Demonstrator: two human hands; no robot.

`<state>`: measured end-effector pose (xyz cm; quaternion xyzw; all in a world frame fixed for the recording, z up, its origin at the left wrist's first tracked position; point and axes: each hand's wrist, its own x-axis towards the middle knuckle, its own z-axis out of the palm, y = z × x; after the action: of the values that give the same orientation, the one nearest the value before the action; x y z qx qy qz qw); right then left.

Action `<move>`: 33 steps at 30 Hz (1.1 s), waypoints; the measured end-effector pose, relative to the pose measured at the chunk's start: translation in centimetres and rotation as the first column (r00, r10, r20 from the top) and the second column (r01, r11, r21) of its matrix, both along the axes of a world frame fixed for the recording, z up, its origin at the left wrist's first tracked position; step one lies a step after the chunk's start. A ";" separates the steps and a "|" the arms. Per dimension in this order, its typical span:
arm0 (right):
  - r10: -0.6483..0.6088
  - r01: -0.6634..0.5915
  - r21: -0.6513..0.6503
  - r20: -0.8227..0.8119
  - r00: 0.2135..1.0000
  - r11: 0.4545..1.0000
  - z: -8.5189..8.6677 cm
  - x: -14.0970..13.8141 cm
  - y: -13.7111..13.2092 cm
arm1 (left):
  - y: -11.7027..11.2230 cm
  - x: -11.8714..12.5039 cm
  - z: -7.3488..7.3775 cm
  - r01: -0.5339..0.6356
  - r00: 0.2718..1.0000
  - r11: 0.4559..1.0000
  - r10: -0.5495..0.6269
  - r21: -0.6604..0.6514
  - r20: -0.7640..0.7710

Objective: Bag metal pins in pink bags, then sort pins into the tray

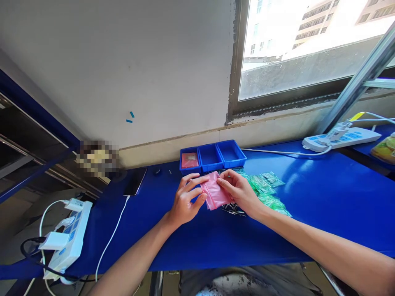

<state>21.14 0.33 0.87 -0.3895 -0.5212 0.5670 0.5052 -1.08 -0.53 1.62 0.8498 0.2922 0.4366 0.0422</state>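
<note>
A small pink zip bag [217, 191], translucent, is held up between my two hands above the blue table. My right hand [239, 189] pinches its upper right part between thumb and fingers. At its left edge, my left hand [187, 201] grips it with thumb and fingertips, the index finger lying along the top. Small dark metal pieces [235, 210] lie in a pile behind and below the bag, partly hidden by it. Several green plastic bags [268, 186] are heaped behind my right hand and wrist; what is inside them is too small to tell.
A blue three-compartment tray [212, 158] stands by the wall, a pink packet [189, 160] in its left section. Left on the table [148, 230] lies a phone [135, 181] with a white cable. Power strips sit at left [69, 242] and right [345, 139].
</note>
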 end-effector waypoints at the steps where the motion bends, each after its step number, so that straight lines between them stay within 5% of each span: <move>1: 0.001 -0.001 -0.012 -0.006 1.000 1.000 0.0 0.0 0.0 | 0.0 0.0 0.0 0.008 1.000 1.000 -0.008 -0.011 0.000; 24: 0.000 -0.002 -0.035 -0.059 0.998 0.999 -0.1 -0.1 0.1 | 0.5 0.6 -1.0 -0.044 0.998 0.997 0.047 -0.066 0.043; 33: -0.027 0.029 0.087 -0.027 0.999 0.996 0.4 0.1 -0.4 | 0.6 0.5 -1.4 -0.017 1.000 0.996 0.019 -0.091 0.021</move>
<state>21.20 -0.03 1.23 -0.3670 -0.5335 0.5414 0.5363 -0.58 0.11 0.18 0.8396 0.3188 0.4325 0.0798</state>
